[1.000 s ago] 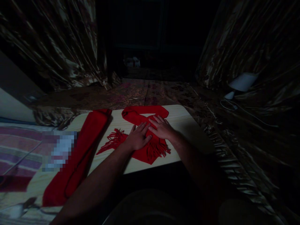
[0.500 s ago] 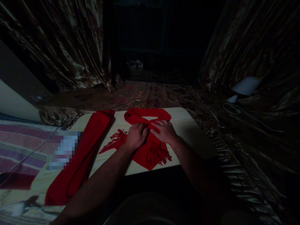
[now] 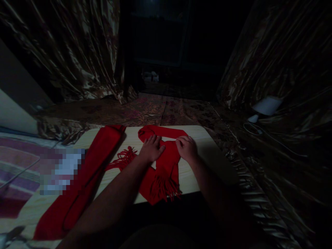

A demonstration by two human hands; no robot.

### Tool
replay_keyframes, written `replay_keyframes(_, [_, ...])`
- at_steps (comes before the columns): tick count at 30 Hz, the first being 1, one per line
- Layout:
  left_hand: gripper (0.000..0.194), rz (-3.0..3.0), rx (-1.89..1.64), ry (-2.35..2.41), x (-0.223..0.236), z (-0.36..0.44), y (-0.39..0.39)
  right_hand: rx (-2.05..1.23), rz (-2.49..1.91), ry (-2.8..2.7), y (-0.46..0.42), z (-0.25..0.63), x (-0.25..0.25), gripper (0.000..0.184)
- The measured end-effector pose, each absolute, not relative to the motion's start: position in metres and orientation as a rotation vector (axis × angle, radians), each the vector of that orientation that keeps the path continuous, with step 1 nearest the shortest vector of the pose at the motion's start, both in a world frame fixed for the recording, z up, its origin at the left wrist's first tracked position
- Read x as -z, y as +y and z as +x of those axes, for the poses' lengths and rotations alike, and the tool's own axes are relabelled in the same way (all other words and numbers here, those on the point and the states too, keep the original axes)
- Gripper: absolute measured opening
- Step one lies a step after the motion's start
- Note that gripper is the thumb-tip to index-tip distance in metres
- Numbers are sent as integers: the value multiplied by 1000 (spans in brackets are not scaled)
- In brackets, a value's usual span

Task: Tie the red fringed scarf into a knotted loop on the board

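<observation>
A red fringed scarf [image 3: 168, 157] lies looped and crossed over itself on a pale wooden table [image 3: 204, 162]. One fringed end points toward me and the other sticks out to the left. My left hand [image 3: 150, 149] rests flat on the scarf's left side, fingers apart. At the right edge of the loop, my right hand [image 3: 187, 148] has its fingers closed on the scarf's fabric; the fingertips are partly hidden. Beside my left forearm a second long red folded cloth [image 3: 85, 173] stretches along the table's left side.
A white lamp [image 3: 267, 105] with a cable stands at the right on dark patterned fabric. Patterned curtains [image 3: 85, 52] hang on both sides. At the left are a striped bedspread [image 3: 18, 155] and a blurred-out packet [image 3: 66, 171].
My right hand has shifted from lying on the crossing to gripping the loop's right edge. My left hand's fingers have spread out flat. The near fringed end has swung left, and the view has tilted slightly.
</observation>
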State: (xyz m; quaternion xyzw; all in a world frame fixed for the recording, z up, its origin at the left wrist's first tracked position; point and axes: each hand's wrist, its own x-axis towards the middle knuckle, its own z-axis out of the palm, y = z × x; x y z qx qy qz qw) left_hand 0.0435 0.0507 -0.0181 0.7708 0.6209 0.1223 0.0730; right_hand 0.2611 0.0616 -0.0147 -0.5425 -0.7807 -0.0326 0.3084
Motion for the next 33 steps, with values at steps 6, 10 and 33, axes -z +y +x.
replay_keyframes(6, [74, 2257, -304, 1906, 23, 41, 48, 163, -1692, -2268, 73, 265, 8, 35])
replay_keyframes(10, [81, 2259, -305, 1917, 22, 42, 47, 113, -1850, -2417, 80, 264, 0, 45])
replay_keyframes(33, [85, 2239, -218, 1911, 20, 41, 49, 1, -1886, -2214, 131, 286, 7, 50])
